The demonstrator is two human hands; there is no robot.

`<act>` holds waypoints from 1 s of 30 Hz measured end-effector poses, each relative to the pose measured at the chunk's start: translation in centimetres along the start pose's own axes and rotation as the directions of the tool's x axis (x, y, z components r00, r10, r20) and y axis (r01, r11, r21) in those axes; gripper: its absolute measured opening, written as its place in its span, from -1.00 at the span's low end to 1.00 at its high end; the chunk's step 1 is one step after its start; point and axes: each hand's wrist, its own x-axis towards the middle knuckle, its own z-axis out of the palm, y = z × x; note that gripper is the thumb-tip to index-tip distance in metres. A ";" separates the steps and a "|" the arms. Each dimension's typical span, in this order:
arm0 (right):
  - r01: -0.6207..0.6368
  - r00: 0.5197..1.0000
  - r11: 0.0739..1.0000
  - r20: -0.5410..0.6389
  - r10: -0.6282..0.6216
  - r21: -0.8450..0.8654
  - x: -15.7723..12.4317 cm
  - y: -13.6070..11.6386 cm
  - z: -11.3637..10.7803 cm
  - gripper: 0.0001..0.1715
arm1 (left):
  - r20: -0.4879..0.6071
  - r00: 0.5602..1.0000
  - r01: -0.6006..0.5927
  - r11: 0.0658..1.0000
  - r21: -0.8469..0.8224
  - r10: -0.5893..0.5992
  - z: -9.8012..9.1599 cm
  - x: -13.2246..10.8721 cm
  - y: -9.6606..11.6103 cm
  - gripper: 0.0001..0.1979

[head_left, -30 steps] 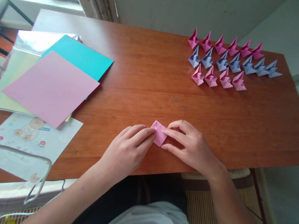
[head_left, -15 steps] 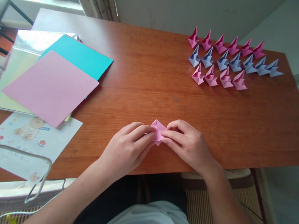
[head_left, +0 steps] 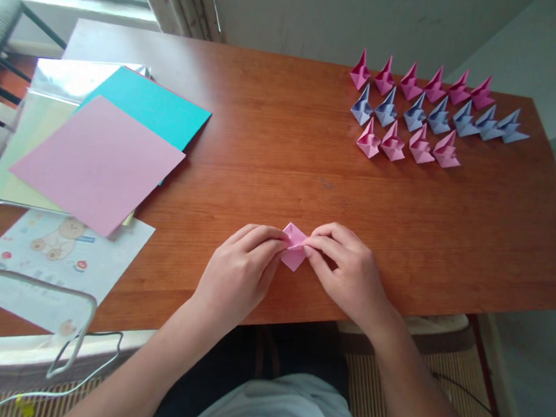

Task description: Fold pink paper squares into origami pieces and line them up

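A small folded pink paper point(head_left: 293, 258) is held just over the wooden table, near its front edge. The fingertips of my left hand point(head_left: 245, 268) pinch its left side, closed on it. My right hand point(head_left: 351, 268) grips the right side of the same paper, thumb and fingers together at a crease. The lower part of the paper hangs toward me as a point, and its upper corner shows between the fingers. Part of the paper is hidden under my fingertips.
At the back right of the table point(head_left: 261, 174) stand rows of folded paper shapes: magenta point(head_left: 385, 80), blue point(head_left: 414, 117) and pink point(head_left: 393, 145). Pink point(head_left: 100, 162) and teal point(head_left: 154, 108) sheets lie at the left, above a white bear-print sheet point(head_left: 115, 265).
My left fingertips have shifted slightly up and left on the pink paper. My right thumb has moved a little lower and to the right, and more of the paper's lower part shows.
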 end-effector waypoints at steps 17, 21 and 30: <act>-0.222 0.971 0.975 -0.087 0.221 0.003 0.9 -1.4 0.9 -0.91 | -0.076 0.974 0.217 0.973 0.074 -0.212 0.3 0.6 1.2 -0.82; -0.259 0.962 0.966 -0.094 0.257 -0.008 1.2 -1.8 1.1 -0.90 | -0.095 0.966 0.247 0.965 0.091 -0.239 0.5 0.6 1.5 -0.82; -0.283 0.957 0.958 -0.081 0.279 -0.041 2.0 -2.3 1.0 -0.84 | -0.075 0.959 0.279 0.952 0.122 -0.272 0.6 0.7 1.8 -0.77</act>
